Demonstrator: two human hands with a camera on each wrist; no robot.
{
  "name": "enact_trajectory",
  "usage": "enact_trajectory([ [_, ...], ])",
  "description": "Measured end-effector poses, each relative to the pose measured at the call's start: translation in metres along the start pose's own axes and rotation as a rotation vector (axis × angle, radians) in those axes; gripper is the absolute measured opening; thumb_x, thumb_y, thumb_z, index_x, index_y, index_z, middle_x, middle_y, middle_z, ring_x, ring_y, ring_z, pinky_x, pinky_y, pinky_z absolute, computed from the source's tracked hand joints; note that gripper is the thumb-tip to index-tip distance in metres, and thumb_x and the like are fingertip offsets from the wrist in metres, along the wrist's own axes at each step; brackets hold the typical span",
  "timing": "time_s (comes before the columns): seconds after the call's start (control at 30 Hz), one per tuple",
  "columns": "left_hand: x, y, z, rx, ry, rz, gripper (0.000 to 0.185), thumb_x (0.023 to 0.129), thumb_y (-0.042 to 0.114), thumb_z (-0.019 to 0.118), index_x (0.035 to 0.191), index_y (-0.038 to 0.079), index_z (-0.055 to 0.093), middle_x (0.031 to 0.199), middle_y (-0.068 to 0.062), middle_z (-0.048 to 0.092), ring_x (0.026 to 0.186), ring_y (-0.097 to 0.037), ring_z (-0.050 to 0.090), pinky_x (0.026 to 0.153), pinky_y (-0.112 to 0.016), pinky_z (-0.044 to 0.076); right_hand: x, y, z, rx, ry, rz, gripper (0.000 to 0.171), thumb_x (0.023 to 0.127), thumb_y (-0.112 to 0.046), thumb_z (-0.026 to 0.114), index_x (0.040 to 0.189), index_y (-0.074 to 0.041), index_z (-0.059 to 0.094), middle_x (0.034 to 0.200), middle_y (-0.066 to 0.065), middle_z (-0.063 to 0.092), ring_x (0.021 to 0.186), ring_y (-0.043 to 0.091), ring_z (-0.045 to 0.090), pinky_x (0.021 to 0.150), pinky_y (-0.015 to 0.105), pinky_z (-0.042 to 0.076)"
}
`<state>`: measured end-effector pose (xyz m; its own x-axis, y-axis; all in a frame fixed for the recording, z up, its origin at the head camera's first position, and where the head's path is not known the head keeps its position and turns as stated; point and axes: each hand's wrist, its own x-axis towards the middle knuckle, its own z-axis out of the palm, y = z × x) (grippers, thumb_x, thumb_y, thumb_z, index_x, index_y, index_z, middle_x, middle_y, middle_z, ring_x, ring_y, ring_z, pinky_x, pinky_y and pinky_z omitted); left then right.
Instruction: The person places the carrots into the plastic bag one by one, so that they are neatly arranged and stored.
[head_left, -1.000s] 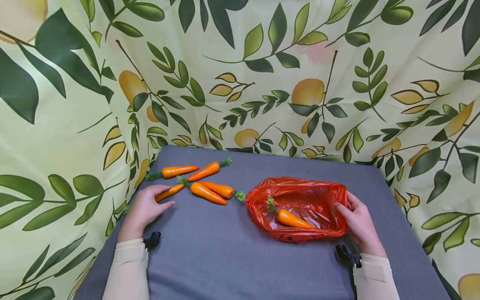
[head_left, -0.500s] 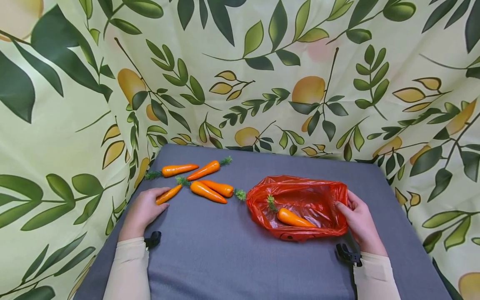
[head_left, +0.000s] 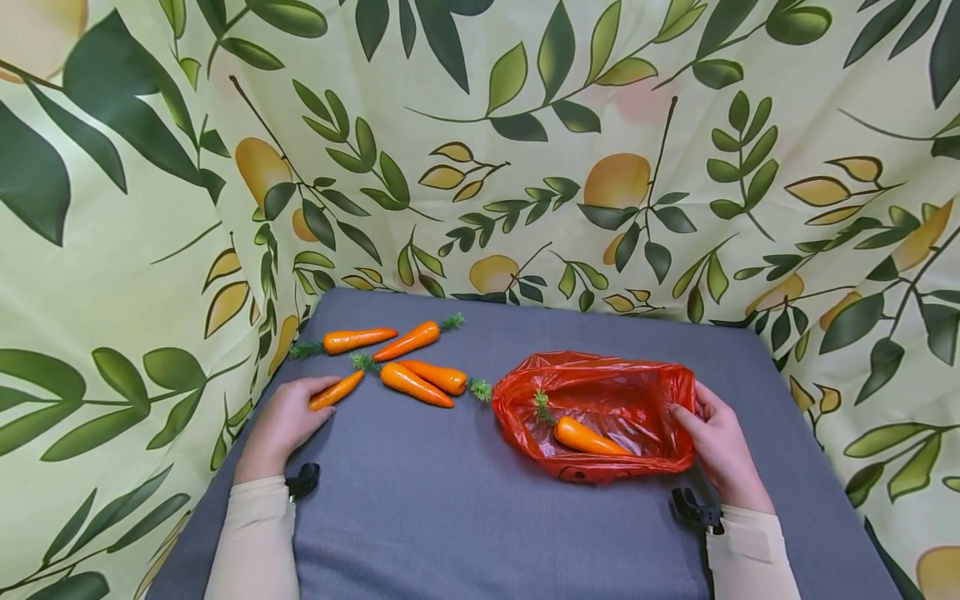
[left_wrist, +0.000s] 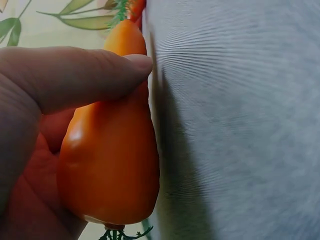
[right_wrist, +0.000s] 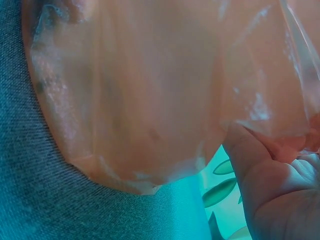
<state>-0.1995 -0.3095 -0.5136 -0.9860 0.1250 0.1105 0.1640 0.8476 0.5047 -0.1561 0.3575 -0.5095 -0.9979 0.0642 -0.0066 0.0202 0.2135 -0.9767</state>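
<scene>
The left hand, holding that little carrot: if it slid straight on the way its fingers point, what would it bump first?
Probably the two carrots lying side by side just beyond the left hand and its small carrot.

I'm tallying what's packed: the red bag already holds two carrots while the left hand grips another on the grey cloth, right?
Not quite: the red bag holds one carrot, not two, as the head view shows. The rest stands: the left hand grips another carrot on the grey cloth.

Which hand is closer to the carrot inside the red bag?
Right. The right hand grips the red bag's edge, just beside the carrot inside. The left hand is across the table, holding another carrot.
</scene>
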Motion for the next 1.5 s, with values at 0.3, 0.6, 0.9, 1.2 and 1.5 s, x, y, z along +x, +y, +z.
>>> enact_trajectory([
  [0.3,0.001,0.019,-0.014,-0.022,0.044,0.077,0.052,0.094,0.001,0.084,0.144,0.002,0.074,0.134,-0.026,0.077,0.113,-0.043,0.074,0.095,-0.062,0.059,-0.003,-0.001,-0.002,-0.021,-0.001,0.016,0.062,0.114,-0.017,0.065,0.166,0.003,0.038,0.111,-0.014,0.076,0.089,0.008,0.076,0.077,0.026,0.067],
  [0.6,0.001,0.047,-0.032,0.005,0.061,0.166,0.052,0.093,0.001,0.086,0.144,0.004,0.074,0.132,-0.023,0.078,0.112,-0.042,0.074,0.096,-0.062,0.060,-0.003,-0.001,-0.002,-0.024,0.003,0.006,0.064,0.114,-0.017,0.065,0.167,0.004,0.036,0.113,-0.016,0.076,0.090,0.007,0.076,0.078,0.024,0.067],
  [0.9,0.008,0.075,-0.047,-0.015,0.073,0.217,0.051,0.094,0.002,0.085,0.143,0.012,0.077,0.129,-0.019,0.079,0.107,-0.036,0.072,0.091,-0.055,0.057,-0.001,-0.005,-0.002,-0.032,-0.002,0.002,0.063,0.114,-0.017,0.065,0.167,0.003,0.037,0.113,-0.014,0.076,0.090,0.008,0.075,0.078,0.025,0.067],
  [1.2,0.027,0.104,-0.045,-0.039,0.048,0.297,0.057,0.094,0.001,0.083,0.148,0.015,0.074,0.140,-0.010,0.077,0.124,-0.035,0.072,0.104,-0.057,0.057,0.000,-0.006,-0.001,-0.002,-0.005,-0.016,0.061,0.113,-0.013,0.065,0.165,0.004,0.039,0.112,-0.012,0.076,0.087,0.008,0.075,0.076,0.025,0.067],
  [1.5,0.053,0.144,-0.033,-0.026,-0.007,0.385,0.053,0.096,0.000,0.078,0.146,0.014,0.075,0.138,-0.008,0.079,0.127,-0.033,0.072,0.111,-0.055,0.057,0.000,0.000,0.000,0.007,-0.005,-0.002,0.066,0.114,-0.014,0.064,0.169,0.005,0.034,0.114,-0.017,0.076,0.090,0.007,0.076,0.078,0.024,0.067],
])
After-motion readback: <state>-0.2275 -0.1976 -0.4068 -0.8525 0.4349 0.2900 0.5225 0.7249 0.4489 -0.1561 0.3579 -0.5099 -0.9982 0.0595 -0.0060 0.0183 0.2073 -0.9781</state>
